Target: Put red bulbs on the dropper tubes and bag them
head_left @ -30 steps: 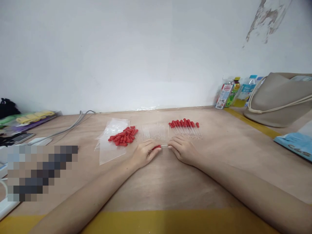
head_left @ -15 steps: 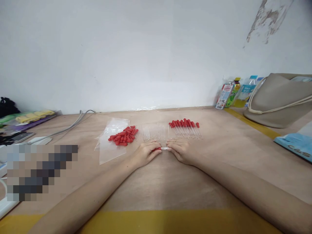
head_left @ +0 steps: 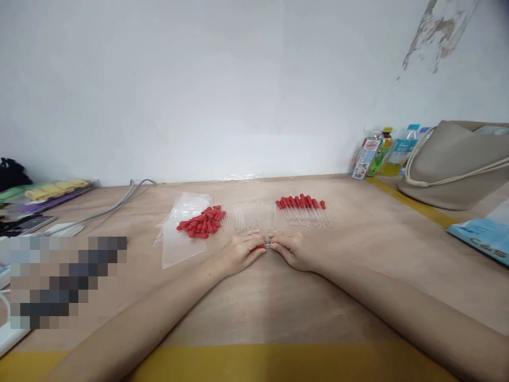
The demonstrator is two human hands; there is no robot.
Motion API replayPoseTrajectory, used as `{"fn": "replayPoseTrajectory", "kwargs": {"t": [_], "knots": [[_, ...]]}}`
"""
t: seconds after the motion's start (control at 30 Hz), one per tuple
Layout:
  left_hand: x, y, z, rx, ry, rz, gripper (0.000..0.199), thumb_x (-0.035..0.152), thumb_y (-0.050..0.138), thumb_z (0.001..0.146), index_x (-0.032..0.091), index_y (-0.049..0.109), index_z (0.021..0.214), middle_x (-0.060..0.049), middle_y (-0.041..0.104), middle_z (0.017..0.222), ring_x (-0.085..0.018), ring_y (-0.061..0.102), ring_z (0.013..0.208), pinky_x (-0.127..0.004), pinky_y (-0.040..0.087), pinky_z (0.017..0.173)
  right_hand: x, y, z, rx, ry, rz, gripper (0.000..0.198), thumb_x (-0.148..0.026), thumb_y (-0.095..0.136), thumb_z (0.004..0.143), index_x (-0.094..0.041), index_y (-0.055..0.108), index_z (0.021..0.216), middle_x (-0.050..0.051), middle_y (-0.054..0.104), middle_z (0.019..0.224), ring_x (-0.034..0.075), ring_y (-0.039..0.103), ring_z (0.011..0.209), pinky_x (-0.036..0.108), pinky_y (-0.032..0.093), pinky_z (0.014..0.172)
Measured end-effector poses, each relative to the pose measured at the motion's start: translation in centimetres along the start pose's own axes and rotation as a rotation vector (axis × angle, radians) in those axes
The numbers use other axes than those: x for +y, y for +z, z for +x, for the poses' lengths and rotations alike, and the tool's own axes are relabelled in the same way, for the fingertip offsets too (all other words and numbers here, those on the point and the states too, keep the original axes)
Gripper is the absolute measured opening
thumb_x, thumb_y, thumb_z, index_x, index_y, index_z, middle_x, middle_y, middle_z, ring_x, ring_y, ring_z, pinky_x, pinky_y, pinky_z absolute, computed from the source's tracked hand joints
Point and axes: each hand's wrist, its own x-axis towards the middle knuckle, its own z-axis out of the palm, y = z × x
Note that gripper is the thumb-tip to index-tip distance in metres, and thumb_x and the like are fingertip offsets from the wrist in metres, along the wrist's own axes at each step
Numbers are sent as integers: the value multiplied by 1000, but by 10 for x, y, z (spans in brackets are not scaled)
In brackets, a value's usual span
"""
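Note:
My left hand (head_left: 243, 251) is closed on a red rubber dropper bulb (head_left: 260, 246), most of it hidden by the fingers. Facing it, my right hand (head_left: 292, 250) pinches a clear glass dropper tube (head_left: 268, 245). The tube's end meets the bulb between my hands; how deep it sits I cannot tell. Behind my left hand, a pile of loose red bulbs (head_left: 202, 223) lies on a clear plastic bag (head_left: 185, 254). Bare glass tubes (head_left: 250, 216) lie side by side just beyond my hands. Droppers with red bulbs (head_left: 302, 204) form a row behind my right hand.
A white wall (head_left: 238, 95) rises behind the table. Bottles (head_left: 401, 151), a carton (head_left: 366, 158) and a beige drawstring bag (head_left: 457, 164) stand at the right, with a blue packet (head_left: 481, 239) nearer. Grey cables (head_left: 115, 207) and yellow items (head_left: 55, 190) lie at the left.
My right hand has come slightly closer to my left, and less of the glass tube shows between them. The pile and rows look the same.

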Motion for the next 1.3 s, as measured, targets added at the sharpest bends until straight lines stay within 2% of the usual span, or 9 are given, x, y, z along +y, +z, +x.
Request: {"fn": "replayPoseTrajectory", "kwargs": {"t": [0.23,0.37,0.47,0.53,0.63,0.77,0.9,1.13,1.3], "knots": [[-7,-3,-1,-13,33,121,15,22,47,85,15,57,95,-6,65,95,-15,60,91,-34,42,95,7,2,-1,30,-80,-128,23,-24,40,88,-16,61,93,5,65,95,15,56,93,29,42,85],[-10,-5,-2,-44,127,205,17,24,47,86,15,58,95,-6,67,93,-16,61,92,-35,42,95,3,-5,-2,2,-96,-334,21,-29,45,86,-20,65,86,5,63,90,17,53,86,31,38,75],[-8,-6,-5,-9,4,177,26,28,49,85,17,54,108,-7,62,108,-18,55,104,-37,40,97,1,-12,-1,-31,-26,-464,23,-29,46,85,-20,66,77,5,59,76,15,50,73,30,32,67],[-6,-8,-8,34,-169,155,42,32,52,82,17,45,120,-10,54,119,-20,49,112,-37,41,96,6,-18,0,-16,84,-481,24,-28,46,84,-19,66,76,5,58,73,15,49,71,29,31,66],[-3,-11,-9,40,-338,126,49,32,54,80,18,40,125,-10,50,124,-21,47,114,-37,42,94,24,-27,7,72,401,-435,26,-31,44,84,-20,67,77,4,60,72,15,51,69,27,31,64],[-3,-12,-10,-11,-357,68,39,27,51,81,20,46,119,-7,52,120,-20,50,108,-35,45,88,53,-34,26,140,837,-454,31,-41,44,79,-22,67,70,3,63,68,18,54,67,30,31,67],[-5,-11,-10,-20,-346,47,31,25,50,81,21,51,111,-7,56,113,-18,55,99,-33,47,83,66,-24,43,129,1031,-527,32,-41,44,77,-20,64,63,5,63,67,21,56,71,37,29,76],[-6,-11,-9,-67,-362,44,26,24,48,82,20,54,107,-7,56,112,-18,55,97,-33,47,83,68,-13,45,126,1040,-553,36,-46,43,74,-18,61,61,5,61,67,22,54,75,42,23,82],[-7,-11,-8,-70,-347,52,25,25,48,82,20,57,104,-7,57,110,-19,56,96,-33,47,83,58,-10,48,121,924,-496,36,-46,41,76,-19,61,65,4,62,67,19,54,68,39,26,77]]}}
